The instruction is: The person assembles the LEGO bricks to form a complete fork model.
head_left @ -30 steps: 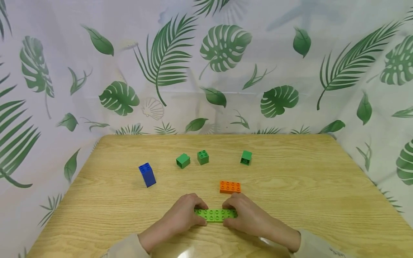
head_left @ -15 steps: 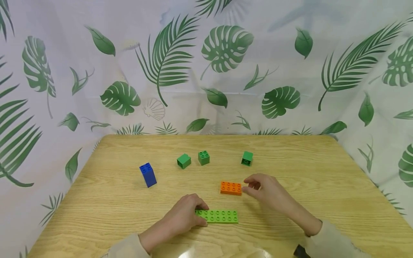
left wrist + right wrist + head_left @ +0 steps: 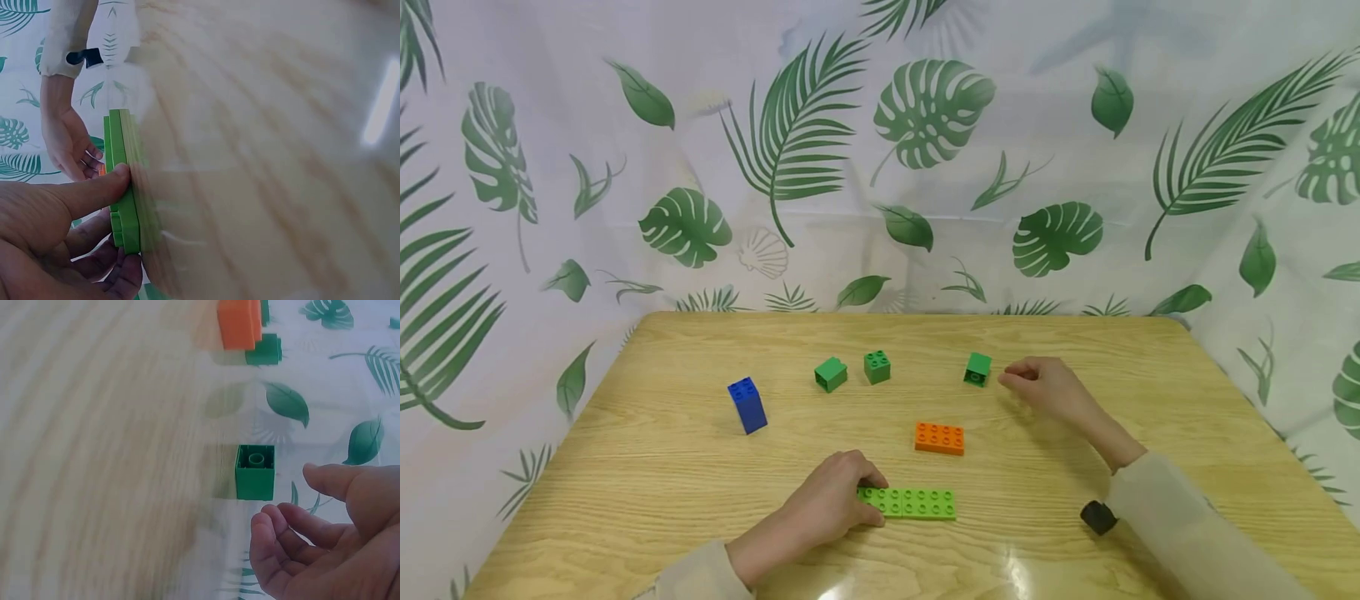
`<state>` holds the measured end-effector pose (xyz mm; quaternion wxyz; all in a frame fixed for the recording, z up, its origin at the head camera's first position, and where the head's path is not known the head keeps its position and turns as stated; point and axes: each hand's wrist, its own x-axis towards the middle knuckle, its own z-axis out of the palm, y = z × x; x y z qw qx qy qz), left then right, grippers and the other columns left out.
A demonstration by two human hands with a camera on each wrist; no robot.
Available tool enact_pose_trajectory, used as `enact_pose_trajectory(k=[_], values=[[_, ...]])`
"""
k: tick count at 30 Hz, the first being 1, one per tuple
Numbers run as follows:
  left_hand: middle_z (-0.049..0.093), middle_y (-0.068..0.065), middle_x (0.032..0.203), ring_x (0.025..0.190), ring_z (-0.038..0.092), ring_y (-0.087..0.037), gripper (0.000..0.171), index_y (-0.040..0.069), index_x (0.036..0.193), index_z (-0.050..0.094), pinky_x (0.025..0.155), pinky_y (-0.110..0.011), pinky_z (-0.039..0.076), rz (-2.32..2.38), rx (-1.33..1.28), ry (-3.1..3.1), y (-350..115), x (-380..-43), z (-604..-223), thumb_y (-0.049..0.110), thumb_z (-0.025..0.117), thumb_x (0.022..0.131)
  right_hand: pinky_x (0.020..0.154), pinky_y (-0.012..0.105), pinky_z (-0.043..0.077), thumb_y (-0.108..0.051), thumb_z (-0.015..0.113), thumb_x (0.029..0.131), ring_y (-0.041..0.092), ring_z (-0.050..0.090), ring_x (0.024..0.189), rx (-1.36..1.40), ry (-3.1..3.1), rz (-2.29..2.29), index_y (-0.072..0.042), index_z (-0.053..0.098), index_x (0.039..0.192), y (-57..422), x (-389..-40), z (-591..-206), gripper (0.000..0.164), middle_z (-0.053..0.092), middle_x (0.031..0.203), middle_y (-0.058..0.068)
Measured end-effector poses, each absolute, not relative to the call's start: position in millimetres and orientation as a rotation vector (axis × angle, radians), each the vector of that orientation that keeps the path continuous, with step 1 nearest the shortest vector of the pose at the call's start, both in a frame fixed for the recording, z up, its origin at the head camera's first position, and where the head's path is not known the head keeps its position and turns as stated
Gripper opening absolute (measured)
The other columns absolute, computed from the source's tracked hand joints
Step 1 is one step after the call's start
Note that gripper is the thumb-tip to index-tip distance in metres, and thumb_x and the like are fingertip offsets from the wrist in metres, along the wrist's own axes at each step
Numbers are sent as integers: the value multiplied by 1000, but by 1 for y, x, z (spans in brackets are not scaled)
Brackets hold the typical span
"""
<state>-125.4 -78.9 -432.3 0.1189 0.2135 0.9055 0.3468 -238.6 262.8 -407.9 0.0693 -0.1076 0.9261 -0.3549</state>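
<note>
The left hand (image 3: pixel 833 498) pinches the light-green strip (image 3: pixel 928 504) at its 9 o'clock end on the counter (image 3: pixel 625 500), while the right hand (image 3: pixel 1054 388), parted and empty, seems at the reaching step, the nearest green block (image 3: pixel 978 367) just beside it at 9 o'clock probably calling for a pinch.

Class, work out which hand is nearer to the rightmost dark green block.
Right: the right hand is just right of that green block, not touching; the left hand is farther off, lower left in the head view, holding the lime strip.
</note>
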Motion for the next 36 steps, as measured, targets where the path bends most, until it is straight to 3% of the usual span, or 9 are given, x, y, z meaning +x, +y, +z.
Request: enact_pose_trajectory(k=[9, 19, 24, 29, 31, 36], values=[[67, 4, 95, 90, 59, -13, 32, 8, 105, 80, 82, -31, 53, 1003, 628, 2666, -79, -124, -432, 14, 93, 76, 83, 42, 57, -37, 55, 108, 30, 65, 99, -213, 2672, -1165, 9, 49, 145, 259, -267, -419, 59, 63, 125, 26], [67, 4, 94, 90, 59, -12, 32, 7, 105, 80, 82, -30, 53, 994, 635, 2677, -78, -123, -430, 13, 93, 76, 87, 45, 57, -29, 54, 110, 42, 62, 111, -270, 2665, -1210, 14, 43, 148, 245, -279, -425, 58, 55, 135, 35], [67, 5, 94, 89, 59, -12, 32, 7, 105, 80, 81, -30, 53, 994, 631, 2675, -78, -124, -431, 13, 93, 76, 73, 36, 55, -29, 55, 109, 32, 63, 94, -301, 2690, -1171, 13, 48, 145, 243, -283, -428, 56, 58, 133, 32], [67, 5, 95, 90, 59, -12, 32, 8, 105, 80, 82, -30, 53, 993, 629, 2670, -78, -124, -431, 13, 93, 76, 60, 32, 44, -25, 56, 109, 20, 52, 67, -338, 2694, -1159, 11, 57, 139, 244, -287, -431, 47, 67, 114, 22], [67, 5, 95, 91, 59, -12, 32, 8, 105, 80, 82, -30, 53, 995, 631, 2668, -78, -124, -431, 13, 93, 76, 63, 34, 47, -25, 58, 108, 22, 57, 72, -338, 2702, -1146, 9, 57, 139, 244, -287, -431, 46, 66, 117, 24], [67, 4, 95, 92, 60, -13, 32, 8, 106, 80, 83, -31, 53, 997, 632, 2664, -78, -124, -431, 13, 93, 77, 76, 37, 55, -25, 66, 103, 31, 63, 100, -354, 2743, -1135, 7, 60, 136, 243, -285, -430, 46, 64, 125, 26]])
